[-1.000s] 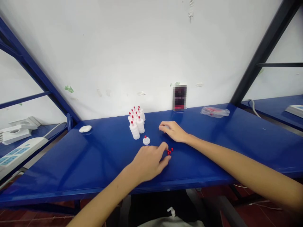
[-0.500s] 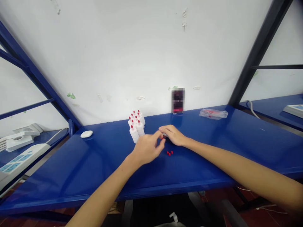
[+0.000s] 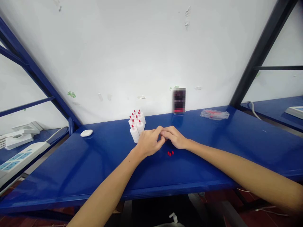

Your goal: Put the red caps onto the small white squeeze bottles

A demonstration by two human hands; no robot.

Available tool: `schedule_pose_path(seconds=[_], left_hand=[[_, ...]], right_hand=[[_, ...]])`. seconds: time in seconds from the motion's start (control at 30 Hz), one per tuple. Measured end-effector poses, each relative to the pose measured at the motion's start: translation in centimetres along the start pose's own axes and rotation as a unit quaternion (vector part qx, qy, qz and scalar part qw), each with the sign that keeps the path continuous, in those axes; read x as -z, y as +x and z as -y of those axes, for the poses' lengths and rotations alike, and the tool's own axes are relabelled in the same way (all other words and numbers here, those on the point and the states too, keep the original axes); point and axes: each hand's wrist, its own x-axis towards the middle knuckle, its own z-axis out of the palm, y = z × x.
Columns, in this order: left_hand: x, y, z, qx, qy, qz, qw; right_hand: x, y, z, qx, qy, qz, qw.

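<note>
My left hand (image 3: 150, 142) and my right hand (image 3: 174, 137) meet above the blue tabletop, fingertips touching. Both are closed, with curled fingers that hide whatever lies between them. Just in front of my right hand lie three small red caps (image 3: 170, 154) in a loose cluster. Close behind my left hand stands a tight group of white squeeze bottles (image 3: 134, 134) with red tips, several of them upright. My left hand partly covers the nearest bottles.
A white rounded case (image 3: 86, 133) lies at the left of the blue table (image 3: 94, 167). A blurred dark box (image 3: 179, 101) leans at the wall. Behind on the right is a clear plastic bag (image 3: 215, 114) with red pieces inside. A power strip (image 3: 21, 159) sits far left.
My hands have come closer together, and the fingers have closed over each other. A bit of red and something pale between them, glimpsed earlier, are now hidden. The loose caps remain in place.
</note>
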Motion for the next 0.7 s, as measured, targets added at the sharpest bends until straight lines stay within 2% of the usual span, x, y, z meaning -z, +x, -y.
schedule_pose_path(seconds=[0.1,0.23,0.4,0.57,0.7], left_hand=[[-0.5,-0.4,0.1,-0.001,-0.018,-0.002,1.000],[-1.0,-0.7,0.0,-0.020,-0.026,-0.008,0.999],[0.0,-1.1,0.5,-0.027,-0.017,-0.024,0.999],[2.4,-2.7,2.3,0.032,-0.019,-0.065,0.997],[2.8,-3.9,2.8,0.120,0.018,-0.045,0.992]], right_hand=[[0.2,-0.1,0.2,0.004,-0.048,0.016,0.999],[0.1,-0.2,0.4,0.001,-0.090,-0.010,0.996],[0.0,-0.3,1.0,0.044,-0.083,0.001,0.996],[0.4,0.0,0.7,0.014,-0.138,-0.027,0.990],[0.3,0.4,0.0,-0.019,-0.161,-0.050,0.986]])
